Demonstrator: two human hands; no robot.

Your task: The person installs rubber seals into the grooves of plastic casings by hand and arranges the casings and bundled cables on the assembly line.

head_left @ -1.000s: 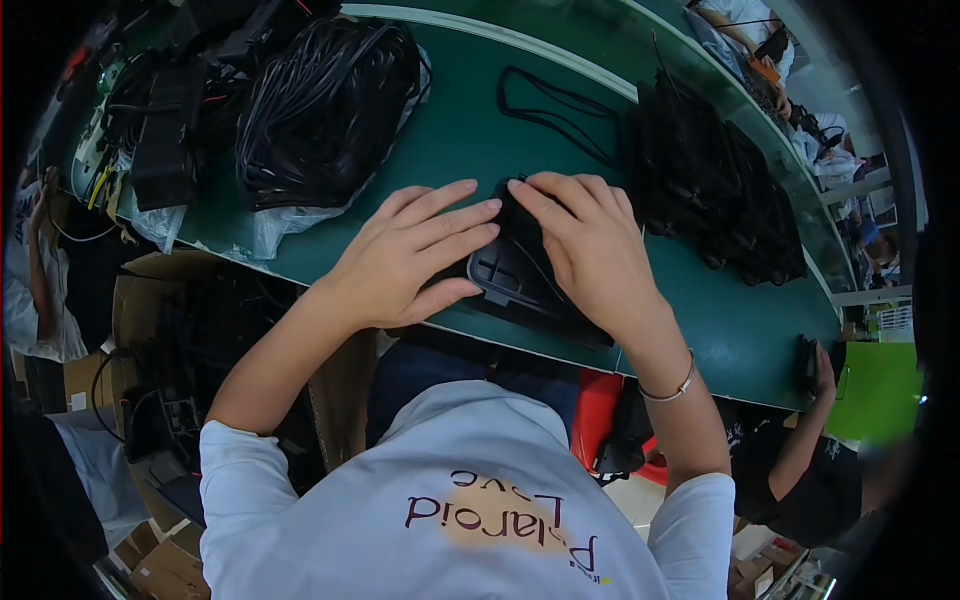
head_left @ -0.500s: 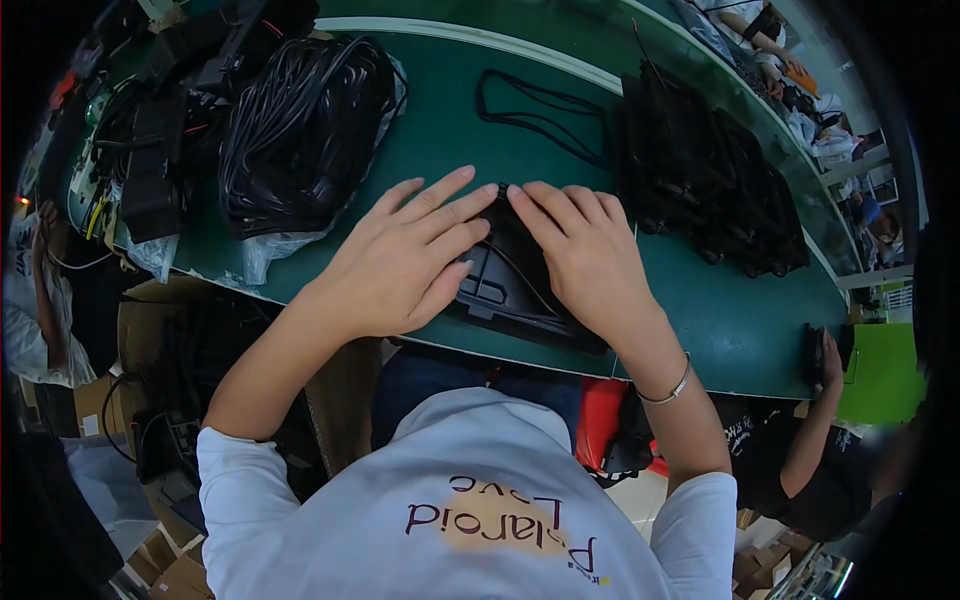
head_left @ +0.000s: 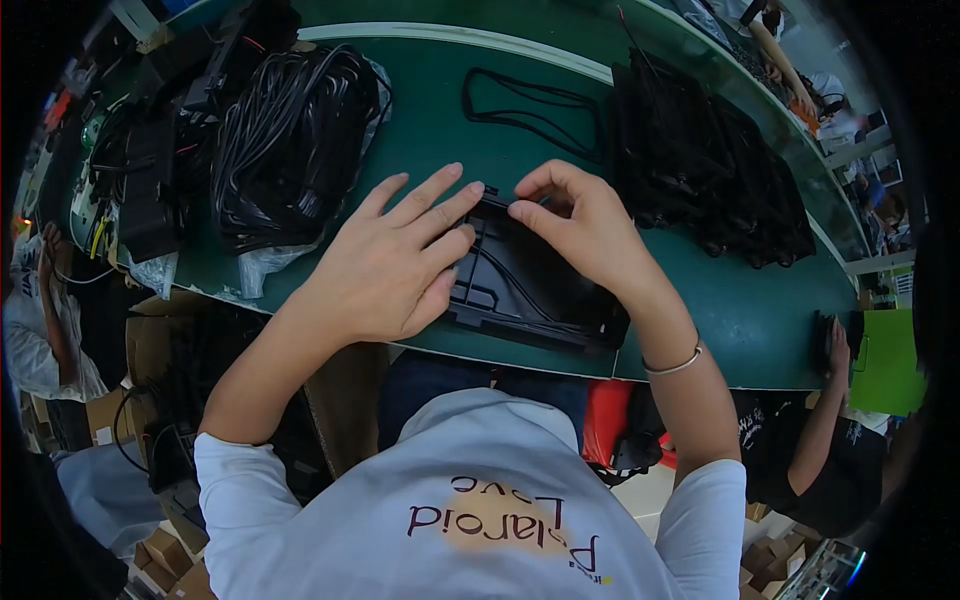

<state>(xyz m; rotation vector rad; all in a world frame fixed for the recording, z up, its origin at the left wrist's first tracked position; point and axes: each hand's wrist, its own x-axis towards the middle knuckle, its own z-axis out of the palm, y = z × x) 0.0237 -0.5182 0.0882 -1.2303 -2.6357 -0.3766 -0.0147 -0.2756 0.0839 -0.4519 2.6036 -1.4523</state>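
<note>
A black plastic housing (head_left: 525, 285) lies on the green table in front of me, its hollow inside facing up, with a thin black cable (head_left: 515, 280) running along it. My left hand (head_left: 395, 255) rests over the housing's left side, fingers spread and fingertips at its far edge. Above the far right part is my right hand (head_left: 585, 225), thumb and index finger bent toward each other with a small gap between their tips. Nothing can be made out in that gap. Beyond the housing lies a thin black loop (head_left: 530, 105), like a gasket.
A bundle of black cables (head_left: 290, 145) sits at the left beside other black parts (head_left: 150, 165). Stacked black housings (head_left: 710, 160) stand at the right. A co-worker's hand (head_left: 840, 345) touches a dark object at the table's right end, near a green panel (head_left: 885, 360).
My right hand has lifted from the far edge, its thumb and index finger now bent apart. The housing has turned slightly, and more of its inside shows. My left hand stays on it.
</note>
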